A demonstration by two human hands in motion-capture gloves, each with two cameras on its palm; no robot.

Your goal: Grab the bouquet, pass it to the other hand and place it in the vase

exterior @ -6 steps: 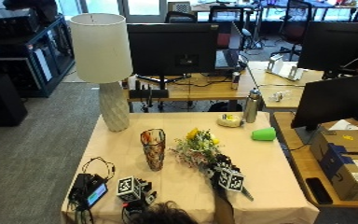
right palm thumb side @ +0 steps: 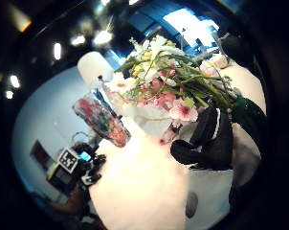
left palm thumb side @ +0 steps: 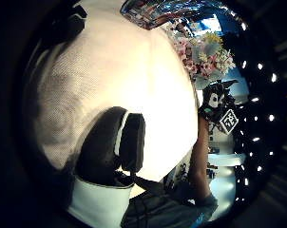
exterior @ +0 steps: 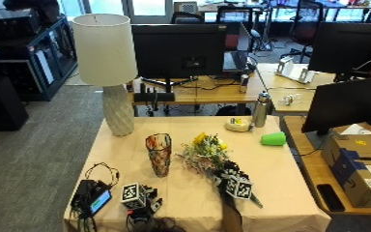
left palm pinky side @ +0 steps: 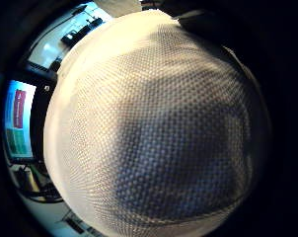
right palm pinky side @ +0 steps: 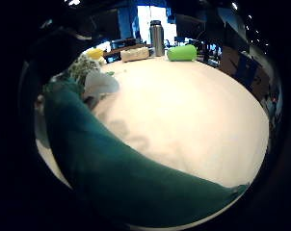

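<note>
The bouquet (exterior: 203,151), yellow, pink and white flowers with green leaves, lies slanted at the middle of the cloth-covered table (exterior: 282,174). Its heads are just right of the patterned glass vase (exterior: 158,154), which stands upright. My right hand (exterior: 235,182) grips the bouquet's dark green stem wrap (right palm pinky side: 121,163); in the right thumb side palm view a curled finger (right palm thumb side: 209,139) sits beside the blooms (right palm thumb side: 173,91). I cannot tell if the bouquet is off the cloth. My left hand (exterior: 139,197) rests on the cloth near the front edge, with relaxed fingers (left palm thumb side: 117,147) holding nothing.
A tall lamp (exterior: 105,58) stands at the back left corner. At the back right are a metal bottle (exterior: 260,108), a tape roll (exterior: 238,124) and a green cup (exterior: 274,139) lying on its side. A small device with cables (exterior: 92,195) lies at the front left.
</note>
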